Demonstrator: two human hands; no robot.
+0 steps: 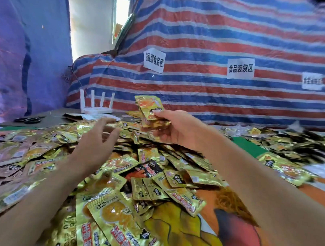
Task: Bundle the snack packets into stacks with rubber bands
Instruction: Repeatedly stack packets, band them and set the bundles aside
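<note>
- A head-worn camera looks down on a table (249, 146) heaped with small gold foil snack packets (147, 178); the loose pile fills the lower and middle frame from the left edge to the right edge.
- The right hand (174, 127), at centre frame, grips a small held stack (152, 111) of packets; the thumb lies on top and the fingers curl underneath; the stack is raised above the pile and tilts up and away.
- The left hand (97, 136), left of centre, holds nothing; its fingers are spread and relaxed, low over the pile; it is blurred, so I cannot tell whether it touches a packet.
- No rubber band shows on the held stack; no banded bundle can be made out anywhere in the pile.
- Dark looped objects (29, 119) lie at middle left on the table's far corner; they are too small to tell whether they are bands or something else.
- A white router (96, 106) with four antennas stands behind the pile, left of centre; a red, white and blue striped tarp (218, 41) with paper labels (154, 61) fills the upper frame.
- Judged from this, the task looks barely begun; one stack is in hand and not yet banded; a great many packets lie loose.
</note>
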